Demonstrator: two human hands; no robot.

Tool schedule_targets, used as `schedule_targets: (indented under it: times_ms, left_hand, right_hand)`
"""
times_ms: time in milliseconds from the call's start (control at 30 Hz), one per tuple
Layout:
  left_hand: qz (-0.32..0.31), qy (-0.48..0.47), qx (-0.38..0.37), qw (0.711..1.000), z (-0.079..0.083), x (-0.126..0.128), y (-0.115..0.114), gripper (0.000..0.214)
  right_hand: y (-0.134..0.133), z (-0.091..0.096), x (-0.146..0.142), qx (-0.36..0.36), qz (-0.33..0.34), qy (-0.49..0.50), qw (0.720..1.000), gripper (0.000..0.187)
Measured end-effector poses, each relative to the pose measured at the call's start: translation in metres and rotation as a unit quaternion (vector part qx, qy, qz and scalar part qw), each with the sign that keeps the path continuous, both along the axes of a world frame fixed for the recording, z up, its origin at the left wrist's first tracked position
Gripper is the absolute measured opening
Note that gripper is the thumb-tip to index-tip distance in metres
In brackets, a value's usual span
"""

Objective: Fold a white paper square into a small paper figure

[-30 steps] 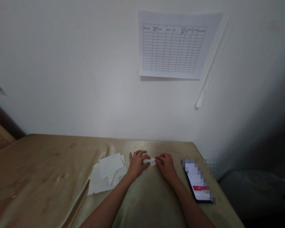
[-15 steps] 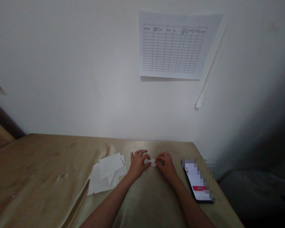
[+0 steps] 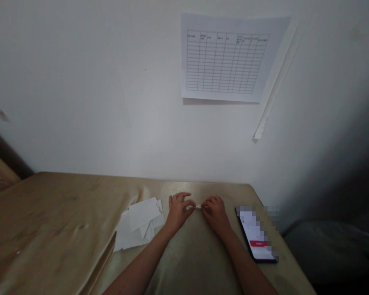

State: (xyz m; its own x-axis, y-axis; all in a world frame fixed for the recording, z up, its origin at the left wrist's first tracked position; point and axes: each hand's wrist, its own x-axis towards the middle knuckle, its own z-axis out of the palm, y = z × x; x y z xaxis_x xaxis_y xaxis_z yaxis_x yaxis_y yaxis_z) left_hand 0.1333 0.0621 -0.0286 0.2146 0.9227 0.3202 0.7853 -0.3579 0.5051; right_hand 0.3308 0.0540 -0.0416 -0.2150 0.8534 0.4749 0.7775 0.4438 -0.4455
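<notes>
Between my two hands is a small, narrow strip of white paper (image 3: 198, 206), folded or rolled thin. My left hand (image 3: 180, 209) pinches its left end between thumb and forefinger, with the other fingers lifted and bent. At the right end, my right hand (image 3: 214, 208) pinches it too, the remaining fingers curled. Fingertips cover both ends, so only the middle of the strip shows. Left of my left hand lies a loose pile of white paper pieces (image 3: 141, 223), some with torn edges.
A phone (image 3: 253, 235) with a lit, partly blurred screen lies right of my right hand. The table (image 3: 64, 221) has a wrinkled tan cover and meets a white wall (image 3: 80, 102). A printed grid sheet (image 3: 227, 61) hangs there. A dark rounded shape stands beyond the table's right edge.
The paper between my fingers has gone from a wider, crumpled-looking piece to a thinner strip. Both hands keep nearly the same place, still pinching it.
</notes>
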Motion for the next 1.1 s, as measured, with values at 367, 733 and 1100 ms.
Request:
schedule_targets:
  times_ms: [367,733,1100]
  left_hand:
    - [-0.004,0.032,-0.029,0.999,0.0022,0.002,-0.0023,0.024]
    - [0.002,0.05,-0.066,0.997,-0.0016,0.0011,-0.0012,0.017]
    - [0.004,0.063,-0.059,0.996,-0.0024,0.0019,-0.0029,0.018]
  right_hand:
    - [-0.0025,0.0005,0.0002,-0.038,0.012,0.009,0.999,0.013]
    - [-0.0046,0.0061,0.0057,-0.063,0.014,-0.018,0.998,0.01]
    - [-0.0029,0.0041,0.0072,-0.072,0.013,-0.022,0.997,0.017]
